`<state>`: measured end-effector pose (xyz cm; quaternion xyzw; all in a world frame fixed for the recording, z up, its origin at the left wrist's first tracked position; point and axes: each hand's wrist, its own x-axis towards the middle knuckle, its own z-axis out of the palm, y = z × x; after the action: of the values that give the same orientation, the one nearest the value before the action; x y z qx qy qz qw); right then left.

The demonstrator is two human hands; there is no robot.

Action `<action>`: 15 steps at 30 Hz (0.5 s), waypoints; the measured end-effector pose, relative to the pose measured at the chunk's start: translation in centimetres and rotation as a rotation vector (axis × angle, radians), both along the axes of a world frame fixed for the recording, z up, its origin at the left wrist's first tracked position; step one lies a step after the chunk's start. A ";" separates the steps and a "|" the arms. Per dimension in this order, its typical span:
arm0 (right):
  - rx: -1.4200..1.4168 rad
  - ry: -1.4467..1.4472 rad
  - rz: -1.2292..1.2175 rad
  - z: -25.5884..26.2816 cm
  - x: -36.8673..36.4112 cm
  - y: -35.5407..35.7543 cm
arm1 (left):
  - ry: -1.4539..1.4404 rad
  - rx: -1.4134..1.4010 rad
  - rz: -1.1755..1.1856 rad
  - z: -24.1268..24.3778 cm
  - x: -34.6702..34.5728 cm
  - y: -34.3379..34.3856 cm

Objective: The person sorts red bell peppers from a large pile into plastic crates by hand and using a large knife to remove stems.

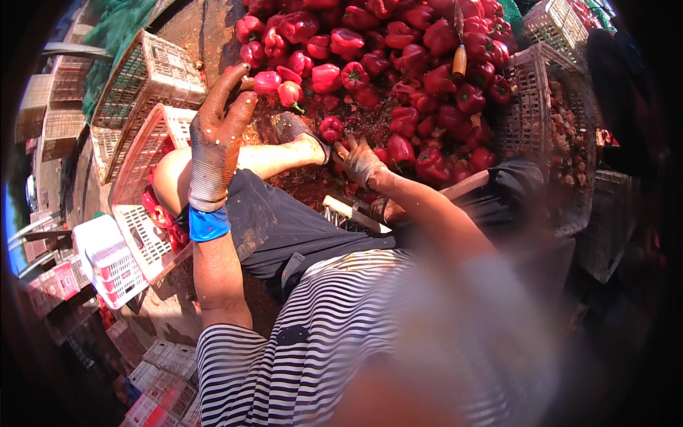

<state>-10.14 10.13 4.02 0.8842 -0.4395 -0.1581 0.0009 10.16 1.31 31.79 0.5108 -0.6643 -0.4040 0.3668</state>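
My left hand (219, 128), in a stained glove with a blue band at the wrist, is raised above my knee. Its thumb and fingers are apart, and nothing shows between them. Beyond the fingertips lies an orange-red bell pepper (290, 93) with a green stem. My right hand (364, 161), also gloved, reaches down among the peppers between my legs. A small red bell pepper (331, 129) lies just beyond its fingertips; whether they grip anything underneath is hidden. A large heap of red bell peppers (347, 42) spreads ahead. A wooden-handled knife (459, 61) rests on the heap.
A plastic crate (120, 187) with red pepper pieces stands by my left knee, with another crate (173, 66) beyond it. At right, a crate (573, 133) holds pepper scraps. Green netting (114, 32) lies at the far left. Stacked crates (165, 379) stand at lower left.
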 end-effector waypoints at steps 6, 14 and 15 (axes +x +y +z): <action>0.448 -0.297 -0.206 1.7 -2.5 -3.5 | 0.161 0.359 -0.097 -6.8 -2.6 1.8; 0.827 -1.527 -0.876 4.5 -6.8 -6.4 | 0.041 0.467 0.026 -14.8 -5.5 2.0; 0.787 -1.570 -0.833 5.3 -6.8 -6.7 | 0.056 0.467 -0.086 -14.8 -6.3 1.8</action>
<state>-16.95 3.46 9.30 0.4488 -0.5084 0.3534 -0.6443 3.83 3.09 17.03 0.5418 -0.5636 -0.5758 0.2395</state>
